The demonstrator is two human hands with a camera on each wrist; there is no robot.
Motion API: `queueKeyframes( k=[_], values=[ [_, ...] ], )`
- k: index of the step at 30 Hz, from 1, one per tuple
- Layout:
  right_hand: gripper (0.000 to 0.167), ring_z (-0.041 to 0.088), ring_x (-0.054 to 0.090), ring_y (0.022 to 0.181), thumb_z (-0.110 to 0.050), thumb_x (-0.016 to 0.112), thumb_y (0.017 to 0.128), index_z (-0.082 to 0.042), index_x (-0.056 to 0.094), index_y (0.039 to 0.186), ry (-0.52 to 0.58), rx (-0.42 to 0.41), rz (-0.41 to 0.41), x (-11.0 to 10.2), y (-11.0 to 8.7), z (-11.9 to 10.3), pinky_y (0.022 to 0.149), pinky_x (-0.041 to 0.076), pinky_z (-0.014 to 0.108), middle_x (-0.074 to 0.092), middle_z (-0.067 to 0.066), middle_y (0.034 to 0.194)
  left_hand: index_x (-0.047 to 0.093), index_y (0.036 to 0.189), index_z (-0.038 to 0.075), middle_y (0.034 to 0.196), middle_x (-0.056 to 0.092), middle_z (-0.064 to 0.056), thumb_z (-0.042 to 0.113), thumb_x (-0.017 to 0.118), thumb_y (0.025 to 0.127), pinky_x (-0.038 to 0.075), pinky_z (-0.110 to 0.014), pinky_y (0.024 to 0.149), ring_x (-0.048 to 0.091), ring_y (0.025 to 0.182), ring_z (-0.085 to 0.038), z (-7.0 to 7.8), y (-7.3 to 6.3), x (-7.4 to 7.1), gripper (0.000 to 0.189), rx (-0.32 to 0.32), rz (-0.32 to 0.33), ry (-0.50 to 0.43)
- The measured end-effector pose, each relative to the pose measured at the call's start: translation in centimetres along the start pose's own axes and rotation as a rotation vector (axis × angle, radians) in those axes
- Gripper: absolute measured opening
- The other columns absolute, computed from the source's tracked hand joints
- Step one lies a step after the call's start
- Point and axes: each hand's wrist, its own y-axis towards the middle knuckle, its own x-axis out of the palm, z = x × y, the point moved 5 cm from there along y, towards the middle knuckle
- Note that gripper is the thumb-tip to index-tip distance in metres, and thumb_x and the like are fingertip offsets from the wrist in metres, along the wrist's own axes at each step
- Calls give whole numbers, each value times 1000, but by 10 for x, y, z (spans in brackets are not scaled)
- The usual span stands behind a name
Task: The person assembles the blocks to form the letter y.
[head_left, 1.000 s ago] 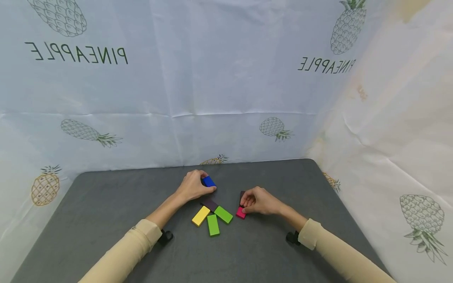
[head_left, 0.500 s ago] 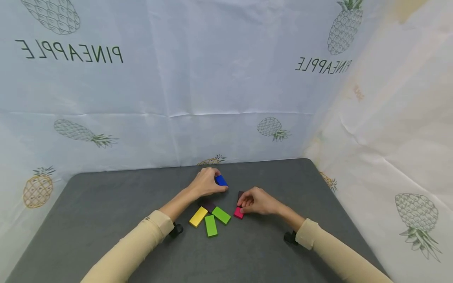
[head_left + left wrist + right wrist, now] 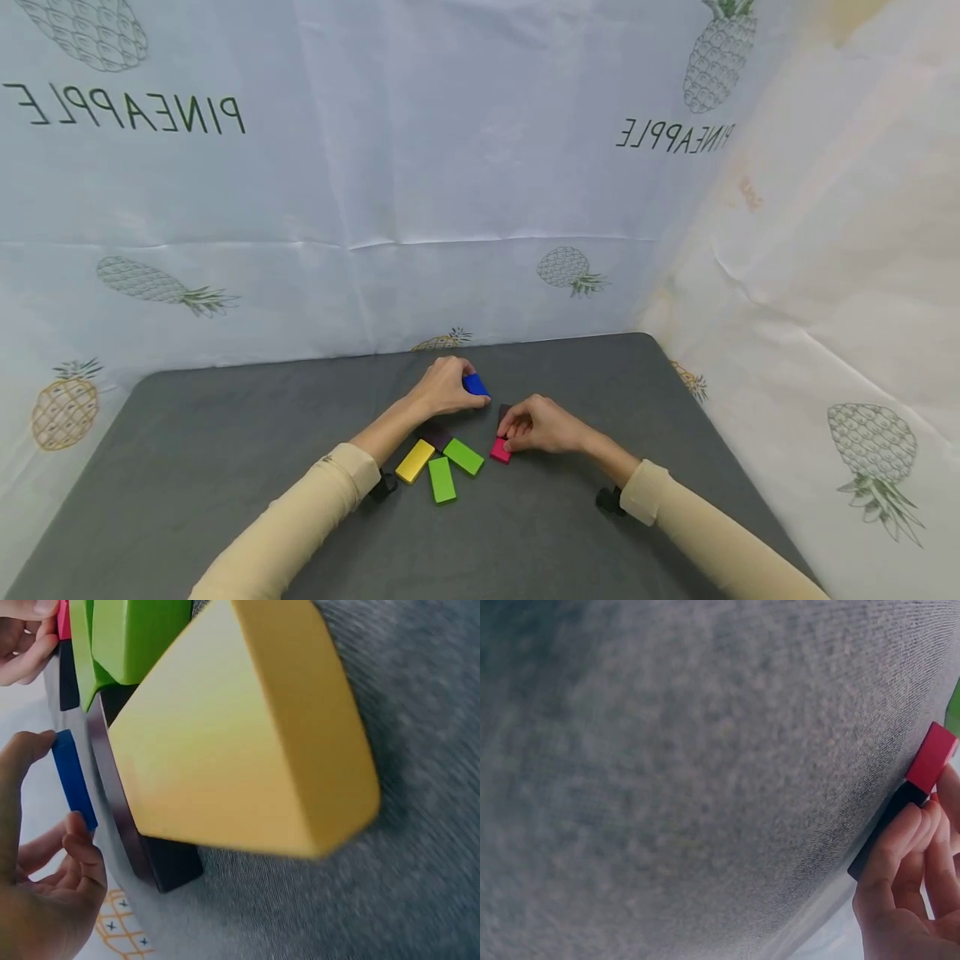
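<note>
My left hand (image 3: 448, 387) pinches a blue block (image 3: 476, 385) between thumb and fingers, near the far side of the table. The left wrist view shows this blue block (image 3: 73, 780) held edge-on, apart from the other blocks. To the right, my right hand (image 3: 546, 427) has its thumb and curled fingers at a red block (image 3: 499, 451), pinching it. A dark block (image 3: 504, 411) lies end to end with the red one; in the right wrist view my fingertips also touch this dark block (image 3: 885, 829). My fingers hide where the two blocks meet.
Between the forearms lie a yellow block (image 3: 415, 462), two green blocks (image 3: 442, 481) and a dark purple block (image 3: 435, 437), grouped closely. The grey table (image 3: 480, 550) meets a white pineapple-print cloth (image 3: 480, 283) at its far edge and right side.
My left hand has carried the blue block rightward, closer to the dark and red blocks. The right hand has stayed at the red block. The whole head view has shifted slightly.
</note>
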Motion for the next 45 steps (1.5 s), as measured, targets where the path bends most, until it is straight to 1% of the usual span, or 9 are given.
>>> queueKeyframes(
  k=[4,8,16,25,27,30,34,40,45],
  values=[
    [13,3,69,77,-8,83,96,-3,81,108,10,-1,-5,1,2,-1,71,59,20,78,6,90,74,126,-4,122,76,-20,36,89,88,66,-41,88,77,103,-30,1,4,3,57,5,3,-8],
    [13,3,69,77,-9,83,96,-3,81,107,12,-6,-7,0,3,-1,72,59,20,78,6,90,75,127,-3,123,77,-20,36,88,89,66,-41,89,77,105,-30,5,9,5,57,32,8,-6],
    [13,2,69,77,-10,83,96,-3,81,107,20,-15,-6,2,7,-1,73,59,19,79,7,91,75,129,-3,124,78,-19,32,87,91,66,-41,92,77,108,-29,13,23,12,53,92,-28,4],
    [13,2,69,76,-10,82,97,-3,81,108,6,-37,-2,3,7,-1,72,59,19,79,9,91,73,133,-4,127,77,-20,31,88,92,64,-43,97,75,113,-30,13,26,21,55,144,-36,8],
    [13,2,69,76,-10,82,97,-3,81,108,8,-37,-1,2,6,-1,71,59,20,79,9,91,72,135,-4,130,75,-20,30,85,95,65,-41,94,76,109,-29,12,26,22,55,145,-46,-24],
    [12,2,68,75,-10,83,96,-4,81,107,16,-24,2,2,5,0,71,59,19,78,7,90,70,137,-4,134,74,-22,26,79,101,64,-38,88,76,101,-27,7,27,20,49,111,-64,-115],
    [12,3,68,76,-9,83,96,-4,81,106,31,-6,1,1,4,1,71,58,19,78,5,90,70,137,-5,136,73,-23,13,70,106,63,-33,82,78,94,-25,-2,28,17,36,20,-92,-269],
    [12,4,69,76,-9,83,95,-4,81,106,35,8,4,0,2,2,71,58,19,78,5,89,74,130,-5,123,76,-22,2,71,103,64,-26,77,74,81,-12,-8,29,15,29,-105,-114,-464],
    [12,5,68,76,-9,83,96,-4,81,106,27,15,5,-1,1,3,71,57,18,77,4,89,75,127,-7,116,77,-21,1,72,102,65,-26,79,72,82,-9,-6,29,16,27,-157,-109,-540]
  ],
)
